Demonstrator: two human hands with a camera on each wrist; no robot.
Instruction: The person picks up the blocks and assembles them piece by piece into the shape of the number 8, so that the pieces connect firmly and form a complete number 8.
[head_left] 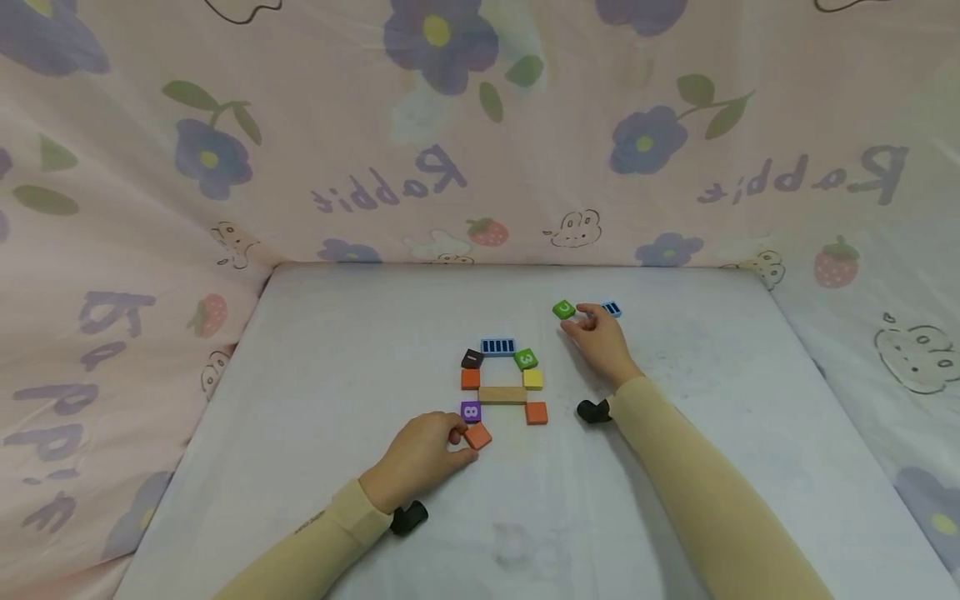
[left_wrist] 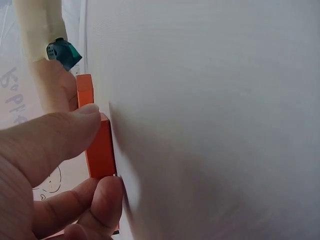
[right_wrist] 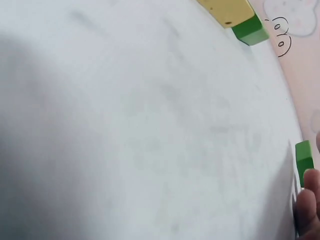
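My left hand (head_left: 423,454) pinches an orange square block (head_left: 477,436) at the near left end of a block arrangement. Thumb and fingers lie on opposite sides of this orange block (left_wrist: 101,150) in the left wrist view. Farther back, my right hand (head_left: 600,337) is at a green block (head_left: 564,309) with a white mark. In the right wrist view its fingertips overlap the lower end of this green block (right_wrist: 304,157); a firm hold does not show. A blue block with dark bars (head_left: 612,309) lies behind that hand, partly hidden.
The arrangement includes a purple block (head_left: 471,412), a wooden bar (head_left: 502,396), another orange block (head_left: 536,413), a red-orange block (head_left: 470,379), a yellow block (head_left: 532,380), a black block (head_left: 472,358), a numbered green block (head_left: 526,359) and a blue barred block (head_left: 498,347). Printed cloth (head_left: 525,192) surrounds the white table.
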